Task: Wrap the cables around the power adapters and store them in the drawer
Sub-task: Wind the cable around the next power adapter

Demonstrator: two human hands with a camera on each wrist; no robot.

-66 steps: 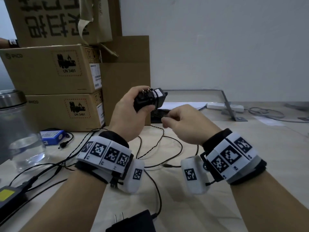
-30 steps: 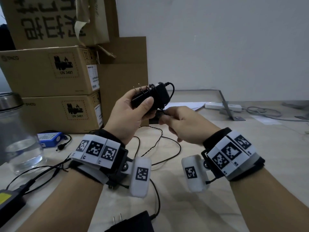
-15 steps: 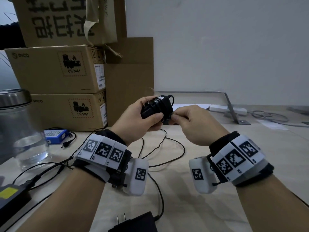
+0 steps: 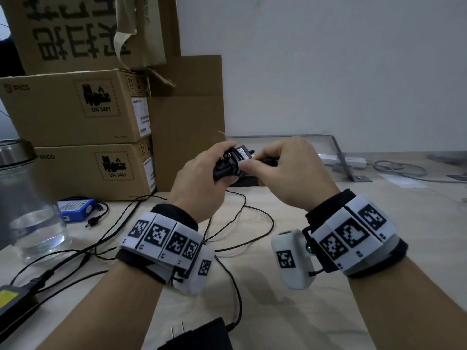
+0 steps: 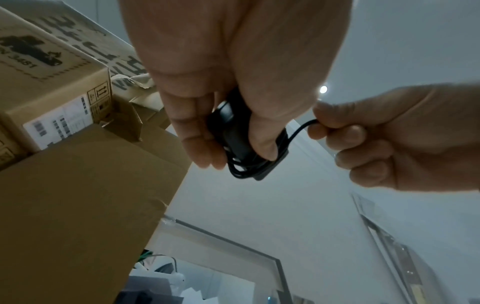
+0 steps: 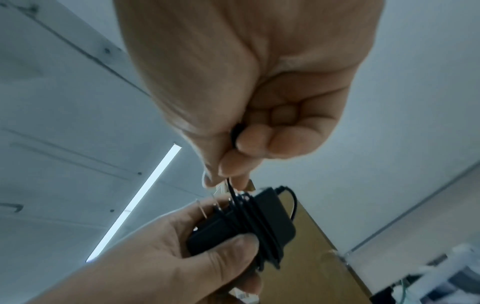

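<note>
My left hand (image 4: 202, 178) grips a small black power adapter (image 4: 228, 164) in the air above the table; its metal prongs (image 6: 202, 209) stick out near my thumb. Several turns of its thin black cable (image 6: 249, 222) lie wound around the body. My right hand (image 4: 285, 170) pinches the loose end of that cable (image 5: 301, 127) just right of the adapter, with the cable's thick plug tucked in its curled fingers. A second black adapter (image 4: 202, 335) with prongs lies at the near table edge, its cable (image 4: 237, 294) trailing across the table.
Stacked cardboard boxes (image 4: 75, 109) stand at the back left. A glass jar (image 4: 27, 198) with a metal lid, a blue battery pack (image 4: 75, 207) and a black power brick (image 4: 15, 304) with a yellow label sit at the left. Loose black cables (image 4: 252, 223) lie under my hands. A white power strip (image 4: 348, 161) lies at the back right.
The cable that hung from the adapter down to the table is now wound up. My right hand has come in close to the adapter, holding the short remaining end.
</note>
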